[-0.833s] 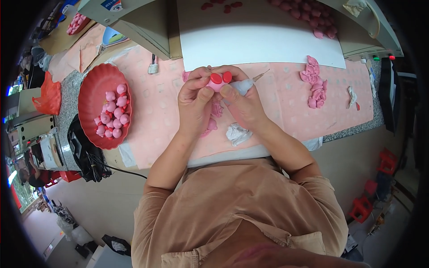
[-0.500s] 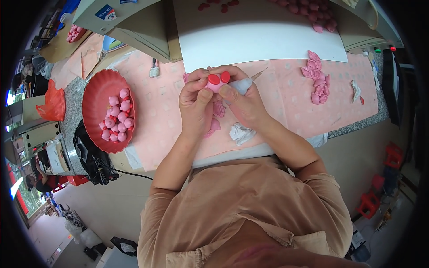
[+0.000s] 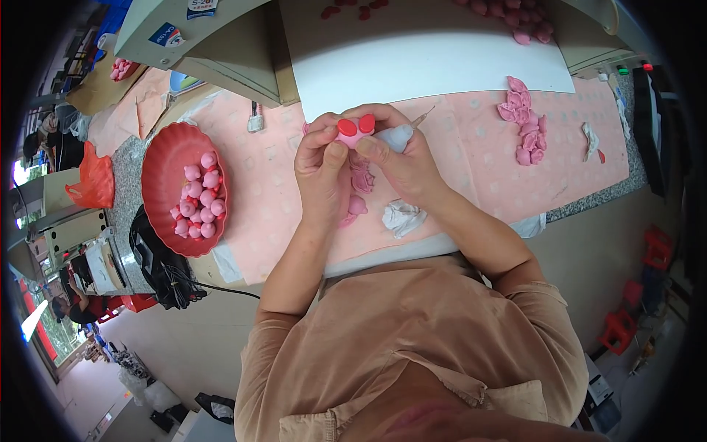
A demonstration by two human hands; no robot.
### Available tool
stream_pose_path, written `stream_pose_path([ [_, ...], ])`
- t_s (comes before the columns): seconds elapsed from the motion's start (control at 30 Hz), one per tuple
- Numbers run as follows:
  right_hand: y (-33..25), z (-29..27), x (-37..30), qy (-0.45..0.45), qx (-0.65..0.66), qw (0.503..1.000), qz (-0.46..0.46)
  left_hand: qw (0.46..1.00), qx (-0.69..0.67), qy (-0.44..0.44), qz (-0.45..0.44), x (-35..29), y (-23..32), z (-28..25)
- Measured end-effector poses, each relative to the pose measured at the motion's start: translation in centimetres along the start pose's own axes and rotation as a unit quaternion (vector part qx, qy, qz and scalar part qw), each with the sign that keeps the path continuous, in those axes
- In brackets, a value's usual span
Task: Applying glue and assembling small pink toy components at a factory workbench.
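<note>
Between both hands, above the near middle of the table, is a small pink figure (image 3: 354, 140) with two red oval pieces on its top side. My left hand (image 3: 320, 166) pinches it between thumb and fingers from the left. My right hand (image 3: 412, 171) has its thumb against the figure's right side. The same hand also holds a small whitish squeeze bottle (image 3: 399, 138) whose thin needle tip points up and right. Under the hands, pink moulded pieces (image 3: 357, 206) lie on the cloth, partly hidden. Just right of them is a crumpled white tissue (image 3: 403, 218).
A red fluted bowl (image 3: 158, 166) with several pink-and-red figures stands left. White paper (image 3: 434, 66) lies under a grey housing (image 3: 228, 55), with red pieces and pink parts on it. More pink pieces (image 3: 526, 129) lie at right on the pink cloth (image 3: 471, 191). A black bag (image 3: 158, 261) is lower left.
The whole view has shifted slightly. Both hands keep their grip, and the pink figure has tilted a little between the fingers.
</note>
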State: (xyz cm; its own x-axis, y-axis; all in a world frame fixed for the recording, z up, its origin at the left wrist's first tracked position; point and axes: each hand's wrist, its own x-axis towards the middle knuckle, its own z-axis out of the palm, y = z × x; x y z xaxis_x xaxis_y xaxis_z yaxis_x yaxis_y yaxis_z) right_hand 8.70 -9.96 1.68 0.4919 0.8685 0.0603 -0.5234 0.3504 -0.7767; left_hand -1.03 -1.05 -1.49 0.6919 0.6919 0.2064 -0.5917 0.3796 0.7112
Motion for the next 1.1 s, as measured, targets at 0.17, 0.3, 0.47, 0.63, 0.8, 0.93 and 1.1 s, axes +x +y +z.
stream_pose_path([
  [0.17,-0.6,-1.3,0.8,0.013,-0.198,0.973,-0.119,0.989,0.146,0.011,0.002,0.4,0.6,0.7],
  [0.3,-1.2,-2.2,0.9,0.016,-0.394,0.898,-0.197,0.993,0.092,-0.009,-0.073,0.8,1.1,1.0],
  [0.47,-1.3,-1.8,0.8,0.024,-0.42,0.88,-0.221,0.989,0.025,-0.016,-0.143,1.0,1.0,0.3],
  [0.63,-0.8,-2.4,1.1,0.017,-0.431,0.866,-0.253,0.98,-0.067,0.025,-0.187,1.0,1.0,0.7],
  [0.8,-0.8,-2.2,1.0,0.025,-0.441,0.864,-0.243,0.981,-0.067,0.015,-0.182,1.0,0.9,0.9],
  [0.93,-1.0,-1.9,0.9,0.032,-0.437,0.868,-0.235,0.98,-0.054,0.015,-0.189,1.0,0.9,0.8],
  [1.1,-0.7,-2.1,1.0,0.027,-0.45,0.858,-0.247,0.979,-0.042,0.029,-0.197,0.9,1.1,1.1],
])
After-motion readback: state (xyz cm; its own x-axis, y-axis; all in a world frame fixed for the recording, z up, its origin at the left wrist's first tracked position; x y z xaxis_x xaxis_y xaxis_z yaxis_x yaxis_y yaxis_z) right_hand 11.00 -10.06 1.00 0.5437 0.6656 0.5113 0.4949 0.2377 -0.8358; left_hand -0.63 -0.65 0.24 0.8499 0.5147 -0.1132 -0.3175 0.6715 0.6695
